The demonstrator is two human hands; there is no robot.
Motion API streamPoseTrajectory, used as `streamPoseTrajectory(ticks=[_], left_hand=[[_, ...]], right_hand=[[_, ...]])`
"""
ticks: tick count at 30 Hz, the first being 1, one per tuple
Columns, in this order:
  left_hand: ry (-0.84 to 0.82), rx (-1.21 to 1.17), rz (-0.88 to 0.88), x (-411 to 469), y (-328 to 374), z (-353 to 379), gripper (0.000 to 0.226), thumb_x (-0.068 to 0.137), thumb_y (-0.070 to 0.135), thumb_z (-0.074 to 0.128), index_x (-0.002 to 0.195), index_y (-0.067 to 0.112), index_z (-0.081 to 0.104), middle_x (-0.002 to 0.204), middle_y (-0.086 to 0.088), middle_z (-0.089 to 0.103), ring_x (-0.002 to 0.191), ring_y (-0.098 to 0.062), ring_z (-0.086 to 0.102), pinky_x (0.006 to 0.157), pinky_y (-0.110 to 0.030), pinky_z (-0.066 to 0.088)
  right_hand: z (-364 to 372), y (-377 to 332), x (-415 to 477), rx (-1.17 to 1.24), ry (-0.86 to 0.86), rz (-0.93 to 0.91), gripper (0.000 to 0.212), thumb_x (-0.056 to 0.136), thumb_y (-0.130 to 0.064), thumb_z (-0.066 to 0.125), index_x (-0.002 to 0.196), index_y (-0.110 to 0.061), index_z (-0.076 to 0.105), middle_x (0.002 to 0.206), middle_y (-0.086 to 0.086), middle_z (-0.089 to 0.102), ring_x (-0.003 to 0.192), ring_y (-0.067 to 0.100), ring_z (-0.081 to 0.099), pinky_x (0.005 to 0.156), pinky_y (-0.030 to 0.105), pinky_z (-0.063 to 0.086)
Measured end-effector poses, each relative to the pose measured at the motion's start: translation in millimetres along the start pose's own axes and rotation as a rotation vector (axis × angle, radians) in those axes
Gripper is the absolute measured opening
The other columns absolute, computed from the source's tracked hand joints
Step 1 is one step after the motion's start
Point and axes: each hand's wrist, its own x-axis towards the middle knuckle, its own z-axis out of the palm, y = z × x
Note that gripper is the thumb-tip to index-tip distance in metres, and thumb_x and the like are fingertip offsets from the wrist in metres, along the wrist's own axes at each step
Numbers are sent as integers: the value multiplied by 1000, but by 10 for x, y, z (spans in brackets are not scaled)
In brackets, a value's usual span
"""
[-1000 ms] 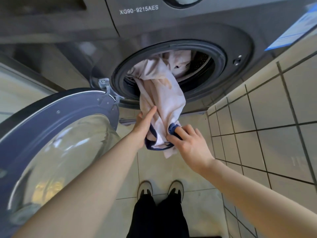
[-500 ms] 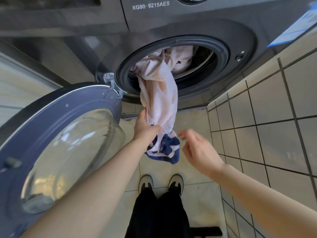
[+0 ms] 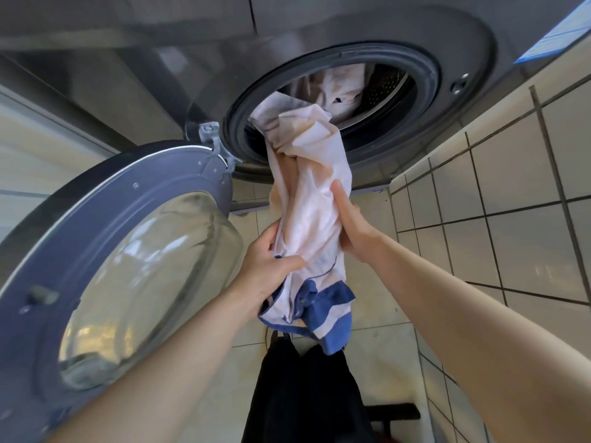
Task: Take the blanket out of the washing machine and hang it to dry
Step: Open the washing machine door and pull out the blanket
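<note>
The blanket [image 3: 310, 174] hung half out of the washing machine [image 3: 473, 52], a pale twisted rope of cloth running from the drum mouth above both grips down to a blue-banded end that dangled just below the left grip [image 3: 268, 266]. That grip had fingers and thumb curled round the low part of the rope, just above the blue band. The right grip [image 3: 351, 228] sat a little higher on the opposite side, its thumb laid up the front of the cloth and its fingers hidden behind, so it seemed to pinch the fold between them. A good deal of blanket lay bunched in the drum, beyond and above the right grip. The open door [image 3: 134, 251] stood off to the left of the left grip, apart from the cloth. To my eye it would handle soft and limp, heavier than it looked if damp, and apt to drag on the rim. I could not tell how wet it was. The sensible hold was one grip above the other up the thick rope, near the drum mouth, lest the loose end reach the floor [image 3: 383, 356] below.
</note>
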Motion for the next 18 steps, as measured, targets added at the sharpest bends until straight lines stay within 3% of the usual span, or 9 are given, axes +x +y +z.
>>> streamPoseTrajectory(ticks=[3, 5, 7, 9, 11, 13, 15, 18], left_hand=[[-22, 20, -10, -23, -47, -88, 66, 62, 7, 66, 118, 40, 60, 105, 9, 72, 97, -13, 69, 85, -35, 55], [-29, 37, 8, -30, -75, -124, 63, 63, 7, 65, 113, 44, 60, 105, 10, 72, 97, -12, 69, 85, -35, 55], [-15, 116, 62, -53, -88, -127, 63, 66, 9, 63, 111, 52, 55, 107, 18, 68, 101, -7, 66, 84, -27, 54], [26, 302, 127, -67, -116, -100, 68, 73, 12, 60, 122, 56, 44, 112, 22, 64, 105, -7, 62, 83, -24, 53], [81, 641, 156, -100, -145, -48, 68, 80, 16, 59, 135, 49, 35, 120, 15, 59, 105, -17, 61, 82, -32, 52], [75, 974, 234, -152, -183, 20, 60, 80, 18, 58, 134, 32, 36, 114, 6, 52, 99, -25, 58, 73, -33, 48], [-27, 1003, 324, -206, -204, 71, 48, 76, 24, 58, 121, 23, 41, 106, 2, 49, 96, -25, 56, 67, -33, 44], [-182, 839, 250, -266, -175, 47, 46, 69, 44, 56, 113, 33, 46, 106, 7, 59, 100, -19, 57, 75, -33, 49]], right_hand=[[17, 74, -60, 93, -223, -19, 99, 61, -90, 52, 134, -24, 55, 132, 8, 61, 119, 24, 60, 103, 43, 43], [18, 68, -125, 116, -301, -28, 83, 65, -88, 50, 116, -26, 70, 121, 7, 68, 111, 22, 65, 96, 41, 47], [13, 45, -160, 78, -289, -19, 79, 68, -85, 53, 117, -26, 69, 117, 4, 70, 107, 19, 67, 93, 39, 49], [77, 20, -197, 2, -248, -27, 82, 67, -79, 63, 128, -24, 58, 118, 4, 69, 107, 21, 67, 94, 40, 50], [210, 39, -255, -65, -158, -61, 106, 57, -71, 77, 142, -22, 37, 126, 4, 63, 110, 24, 64, 96, 44, 51], [339, 102, -315, -132, -49, -132, 116, 52, -61, 85, 143, -26, 22, 129, 0, 55, 114, 20, 59, 97, 42, 51], [395, 187, -360, -177, 30, -201, 106, 60, -45, 86, 140, -27, 20, 125, -2, 52, 110, 17, 58, 92, 38, 53], [323, 306, -415, -259, 124, -260, 78, 70, -11, 76, 130, -21, 26, 114, 3, 55, 103, 21, 61, 85, 44, 56]])
